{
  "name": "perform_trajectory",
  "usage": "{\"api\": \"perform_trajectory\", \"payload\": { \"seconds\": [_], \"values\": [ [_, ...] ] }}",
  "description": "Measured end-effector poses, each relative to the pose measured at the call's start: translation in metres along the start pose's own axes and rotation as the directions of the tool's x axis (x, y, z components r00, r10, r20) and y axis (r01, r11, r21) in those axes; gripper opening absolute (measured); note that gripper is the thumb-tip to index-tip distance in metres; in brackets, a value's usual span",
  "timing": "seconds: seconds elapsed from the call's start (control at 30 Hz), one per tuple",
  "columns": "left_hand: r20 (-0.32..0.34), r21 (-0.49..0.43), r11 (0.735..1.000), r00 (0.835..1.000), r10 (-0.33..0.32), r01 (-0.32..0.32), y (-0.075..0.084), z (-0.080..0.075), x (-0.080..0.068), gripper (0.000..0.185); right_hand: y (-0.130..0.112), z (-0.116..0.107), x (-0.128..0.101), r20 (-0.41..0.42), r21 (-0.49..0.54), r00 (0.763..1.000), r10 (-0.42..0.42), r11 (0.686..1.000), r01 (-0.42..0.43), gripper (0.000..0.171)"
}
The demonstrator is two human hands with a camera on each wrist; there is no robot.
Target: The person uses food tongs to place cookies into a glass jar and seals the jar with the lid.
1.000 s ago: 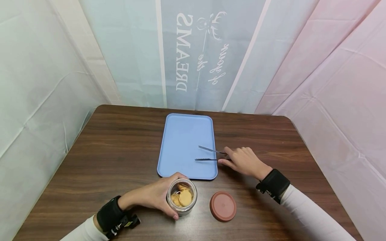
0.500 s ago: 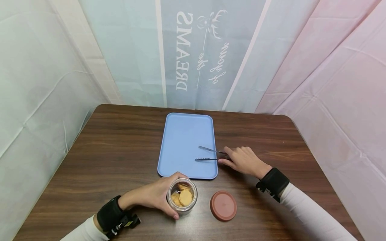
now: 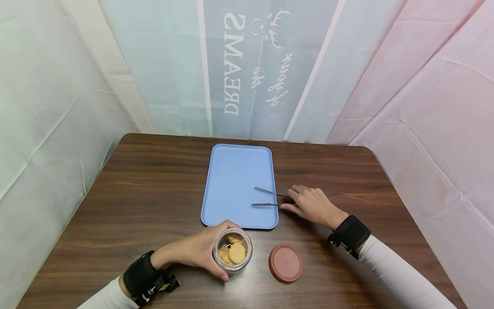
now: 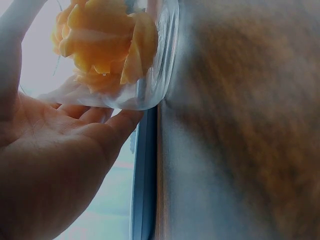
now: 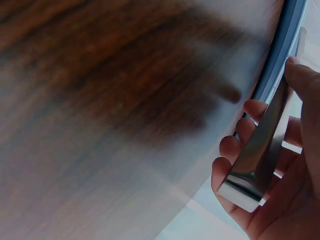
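An open glass jar (image 3: 233,252) (image 4: 131,55) of round yellow cookies stands on the brown table near its front edge. My left hand (image 3: 197,250) (image 4: 60,150) grips the jar from its left side. Metal tongs (image 3: 266,198) (image 5: 260,145) lie across the right edge of the blue tray (image 3: 231,180), tips apart over the tray. My right hand (image 3: 312,206) (image 5: 280,180) has its fingers curled round the tongs' handle end, just right of the tray.
A reddish-brown jar lid (image 3: 285,263) lies flat on the table (image 3: 154,193) right of the jar. The tray edge (image 5: 280,55) runs beside the tongs. Cloth curtains close in the table on three sides.
The right hand has shifted very slightly on the tongs' handle. The left hand and jar have stayed put.
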State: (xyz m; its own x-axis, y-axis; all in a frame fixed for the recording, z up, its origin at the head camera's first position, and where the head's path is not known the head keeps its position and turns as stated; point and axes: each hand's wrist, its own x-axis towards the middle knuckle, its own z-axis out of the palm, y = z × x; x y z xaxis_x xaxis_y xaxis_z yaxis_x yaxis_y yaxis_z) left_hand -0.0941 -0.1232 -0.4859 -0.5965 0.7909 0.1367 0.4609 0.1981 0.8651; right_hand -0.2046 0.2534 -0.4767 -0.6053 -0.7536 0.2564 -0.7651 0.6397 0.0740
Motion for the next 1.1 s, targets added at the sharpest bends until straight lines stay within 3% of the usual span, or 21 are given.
{"api": "perform_trajectory", "payload": {
  "seconds": [0.27, 0.7, 0.9, 1.1],
  "values": [
    [0.001, -0.007, 1.000, 1.000, 0.001, -0.001, 0.000, 0.000, 0.000, 0.093, 0.002, 0.001, 0.000, -0.028, -0.024, 0.999, -0.038, 0.999, 0.037, 0.035],
    [0.006, -0.023, 1.000, 1.000, -0.011, 0.011, 0.000, 0.000, -0.001, 0.095, 0.001, 0.003, -0.001, -0.027, -0.011, 0.999, -0.029, 1.000, 0.029, 0.037],
    [0.006, -0.023, 1.000, 1.000, -0.014, 0.014, 0.000, 0.000, -0.001, 0.095, -0.002, -0.005, -0.001, 0.012, 0.005, 1.000, 0.009, 1.000, -0.009, 0.041],
    [0.008, -0.029, 0.999, 1.000, -0.016, 0.016, -0.002, 0.000, 0.000, 0.095, -0.009, -0.020, 0.001, -0.003, 0.011, 1.000, 0.012, 1.000, -0.012, 0.047]
  ]
}}
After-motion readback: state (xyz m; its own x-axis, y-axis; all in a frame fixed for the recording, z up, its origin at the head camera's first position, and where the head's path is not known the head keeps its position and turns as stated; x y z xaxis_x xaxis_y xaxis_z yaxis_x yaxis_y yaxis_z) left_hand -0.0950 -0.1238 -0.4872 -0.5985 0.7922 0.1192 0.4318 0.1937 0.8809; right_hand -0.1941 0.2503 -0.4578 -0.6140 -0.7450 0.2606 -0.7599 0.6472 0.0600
